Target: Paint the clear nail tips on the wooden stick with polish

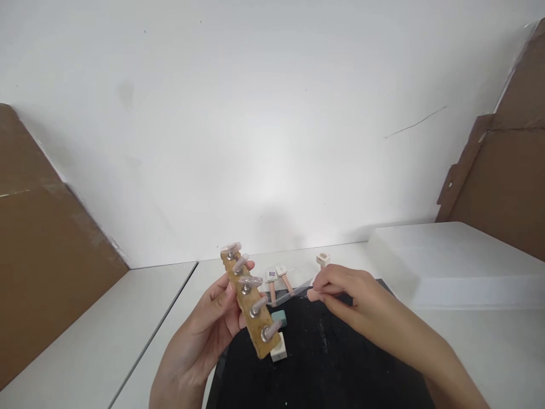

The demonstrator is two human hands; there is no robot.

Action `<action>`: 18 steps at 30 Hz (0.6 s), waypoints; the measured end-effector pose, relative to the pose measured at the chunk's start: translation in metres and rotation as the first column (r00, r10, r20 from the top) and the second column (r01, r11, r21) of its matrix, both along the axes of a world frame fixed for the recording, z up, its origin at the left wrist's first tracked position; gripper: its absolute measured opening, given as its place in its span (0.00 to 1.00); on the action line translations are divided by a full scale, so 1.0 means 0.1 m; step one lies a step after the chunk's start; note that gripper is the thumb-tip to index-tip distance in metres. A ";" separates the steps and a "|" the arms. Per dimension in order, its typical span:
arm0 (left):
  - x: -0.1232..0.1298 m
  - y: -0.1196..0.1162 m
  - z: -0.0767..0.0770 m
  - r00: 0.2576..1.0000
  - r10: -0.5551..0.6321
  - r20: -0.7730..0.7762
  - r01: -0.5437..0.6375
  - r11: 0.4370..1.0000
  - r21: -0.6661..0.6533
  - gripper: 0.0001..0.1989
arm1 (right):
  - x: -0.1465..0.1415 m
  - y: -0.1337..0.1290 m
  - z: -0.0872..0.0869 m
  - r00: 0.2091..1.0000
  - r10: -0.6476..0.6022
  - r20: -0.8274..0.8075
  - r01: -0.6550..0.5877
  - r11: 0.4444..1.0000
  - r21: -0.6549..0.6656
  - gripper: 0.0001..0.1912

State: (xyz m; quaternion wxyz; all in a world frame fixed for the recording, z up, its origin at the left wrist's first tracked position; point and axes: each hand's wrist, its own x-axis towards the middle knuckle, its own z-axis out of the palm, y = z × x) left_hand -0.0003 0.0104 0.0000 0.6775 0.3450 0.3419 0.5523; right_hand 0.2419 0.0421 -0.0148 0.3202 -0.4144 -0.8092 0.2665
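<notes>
My left hand (219,312) grips a yellowish wooden strip (255,324), tilted, its upper end away from me. Several pale, glossy nail tips (250,281) stand out from it on round metal holders. To its right, my right hand (343,289) is closed in a pinch; what lies between its fingertips is too small to make out. A clear, see-through strip (293,294) runs from near those fingertips toward the wooden strip. Just beyond the wooden strip's lower end are a teal block (279,318) and a white block (279,351), the latter partly covered by it.
A black mat (332,363) lies on the white table (145,318). Toward its far edge are two pink pieces with white square tops (271,276), and another white square top (322,259). A white foam-like slab (426,255) stands at right. Cardboard panels (42,255) flank both sides.
</notes>
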 end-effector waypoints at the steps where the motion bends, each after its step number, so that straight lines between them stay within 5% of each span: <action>1: -0.01 0.01 0.00 1.000 -0.005 0.000 0.005 1.000 0.002 0.14 | -0.04 0.02 -0.01 1.000 0.007 -0.002 -0.007 1.000 -0.007 0.11; 12: -0.11 0.00 -0.08 0.991 -0.127 0.051 0.125 0.992 0.026 0.13 | -0.06 0.00 -0.11 0.999 0.022 -0.040 -0.022 1.000 -0.001 0.11; 18: 0.39 -0.11 -0.24 0.975 -0.223 0.007 0.223 0.975 -0.014 0.16 | 0.43 -0.25 0.02 0.988 -0.107 -0.116 0.114 0.992 0.055 0.06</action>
